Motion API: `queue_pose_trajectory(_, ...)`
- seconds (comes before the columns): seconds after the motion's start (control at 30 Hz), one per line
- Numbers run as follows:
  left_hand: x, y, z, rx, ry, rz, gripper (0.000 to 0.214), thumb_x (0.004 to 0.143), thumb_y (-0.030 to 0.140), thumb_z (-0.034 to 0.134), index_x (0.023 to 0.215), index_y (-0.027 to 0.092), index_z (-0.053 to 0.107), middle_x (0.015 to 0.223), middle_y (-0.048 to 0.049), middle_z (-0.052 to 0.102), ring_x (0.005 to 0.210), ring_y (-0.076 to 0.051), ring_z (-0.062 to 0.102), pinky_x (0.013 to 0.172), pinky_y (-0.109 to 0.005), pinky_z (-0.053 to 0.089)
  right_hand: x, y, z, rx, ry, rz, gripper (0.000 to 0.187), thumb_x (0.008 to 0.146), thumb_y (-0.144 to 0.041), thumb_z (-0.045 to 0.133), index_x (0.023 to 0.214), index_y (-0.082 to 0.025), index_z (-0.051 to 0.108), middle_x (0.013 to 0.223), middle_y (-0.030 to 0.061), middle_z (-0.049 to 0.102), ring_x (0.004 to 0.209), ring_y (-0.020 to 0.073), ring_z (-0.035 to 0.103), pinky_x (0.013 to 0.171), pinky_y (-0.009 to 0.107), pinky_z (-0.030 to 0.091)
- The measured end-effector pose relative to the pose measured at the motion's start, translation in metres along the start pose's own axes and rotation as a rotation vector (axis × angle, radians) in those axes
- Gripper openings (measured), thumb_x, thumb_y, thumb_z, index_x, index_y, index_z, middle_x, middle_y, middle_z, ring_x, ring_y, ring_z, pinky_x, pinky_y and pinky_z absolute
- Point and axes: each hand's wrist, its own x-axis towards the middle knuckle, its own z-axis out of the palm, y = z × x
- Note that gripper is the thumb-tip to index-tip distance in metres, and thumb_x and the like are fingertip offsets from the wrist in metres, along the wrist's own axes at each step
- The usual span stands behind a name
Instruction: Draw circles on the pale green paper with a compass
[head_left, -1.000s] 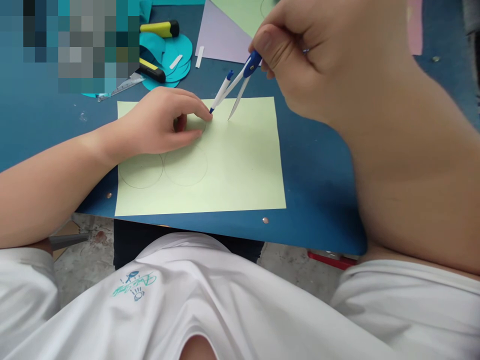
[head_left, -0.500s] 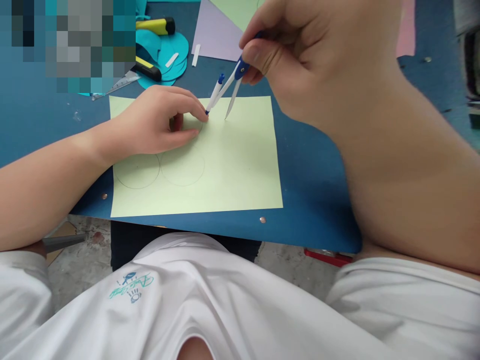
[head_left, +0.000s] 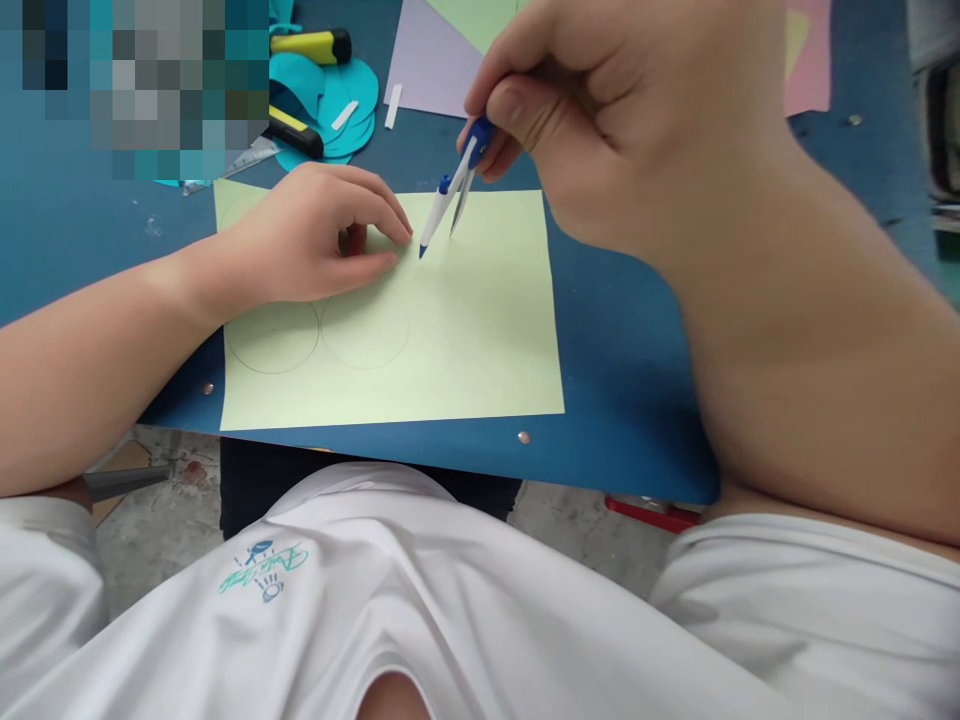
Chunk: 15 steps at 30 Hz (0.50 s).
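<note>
My right hand [head_left: 555, 110] pinches the blue top of a drawing compass [head_left: 466, 165], tilted over the pale green sheet of paper [head_left: 480, 330]. The compass carries a white and blue pen on one leg. The needle leg's tip meets the sheet, and the pen tip is at or just above it. My left hand [head_left: 330, 235] lies open on the sheet's upper left, fingers bent and spread, just left of the pen tip. Two thin drawn circles show below that hand, the right one fainter. Part of the sheet is hidden under the left hand and wrist.
Behind the sheet lie cut turquoise paper circles [head_left: 360, 90], two yellow and black cutters [head_left: 311, 47], a clear ruler [head_left: 251, 157] and white strips [head_left: 394, 107]. Purple paper [head_left: 435, 60] and pink paper [head_left: 814, 60] lie farther back on the blue table [head_left: 622, 400].
The compass has turned about its needle: the pen tip has swung down toward me, away from my left fingertips. My right fingers have rolled on the compass top. My left hand stays in place.
</note>
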Motion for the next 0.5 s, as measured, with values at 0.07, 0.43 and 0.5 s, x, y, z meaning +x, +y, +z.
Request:
queue_pose_trajectory(0.07, 0.002, -0.010, 0.004, 0.040, 0.042, 0.059, 0.050, 0.106, 0.069, 0.075, 0.133, 0.035, 0.099, 0.153, -0.0127, 0.092, 0.091, -0.026, 0.078, 0.101, -0.058, 0.072, 0.000, -0.002, -0.005, 0.003, -0.033, 0.005, 0.033, 0.138, -0.034, 0.054, 0.137, -0.023, 0.085, 0.123, 0.0000, 0.088, 0.121, 0.0178, 0.093, 0.108, 0.035, 0.073)
queue_pose_trajectory(0.43, 0.008, -0.034, 0.009, 0.159, 0.069, 0.084, 0.066, 0.104, 0.051, 0.085, 0.163, 0.022, 0.087, 0.158, -0.0195, 0.077, 0.100, -0.023, 0.082, 0.109, -0.051, 0.074, 0.008, -0.010, -0.005, -0.148, -0.060, 0.056, 0.033, 0.131, -0.043, 0.060, 0.136, -0.035, 0.092, 0.139, -0.0030, 0.093, 0.132, 0.0278, 0.089, 0.122, 0.047, 0.070)
queue_pose_trajectory(0.5, 0.007, -0.030, 0.007, 0.134, 0.051, 0.083, 0.075, 0.103, 0.050, 0.084, 0.173, 0.022, 0.079, 0.161, -0.0204, 0.073, 0.102, -0.024, 0.081, 0.109, -0.052, 0.073, 0.011, -0.008, -0.003, -0.164, -0.032, 0.051, 0.033, 0.129, -0.044, 0.062, 0.132, -0.035, 0.094, 0.135, -0.0020, 0.094, 0.134, 0.0288, 0.088, 0.121, 0.046, 0.069)
